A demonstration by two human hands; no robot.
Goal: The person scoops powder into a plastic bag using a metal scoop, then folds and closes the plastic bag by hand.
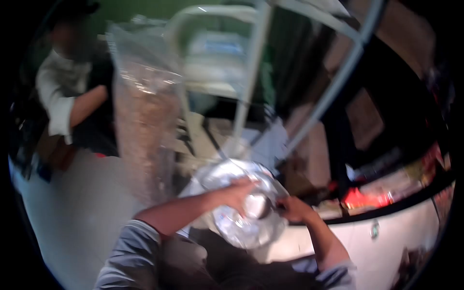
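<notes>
A round container lined with clear plastic point(237, 232) stands in front of my body. Over its middle is a small round metal bowl or scoop point(256, 205) with something pale in it. My left hand point(238, 193) reaches in from the left, its fingers spread over the plastic beside the bowl's left rim. On the right, my right hand point(294, 210) is closed at the bowl's right side, around what looks like its dark handle. Motion blur hides the fine detail of the fingers.
A tall clear bag of brown material point(147, 111) stands to the left. Behind it a person point(63, 92) in a light shirt sits. A pale metal frame point(251, 72) rises ahead. Red and coloured packets point(369, 198) lie at the right.
</notes>
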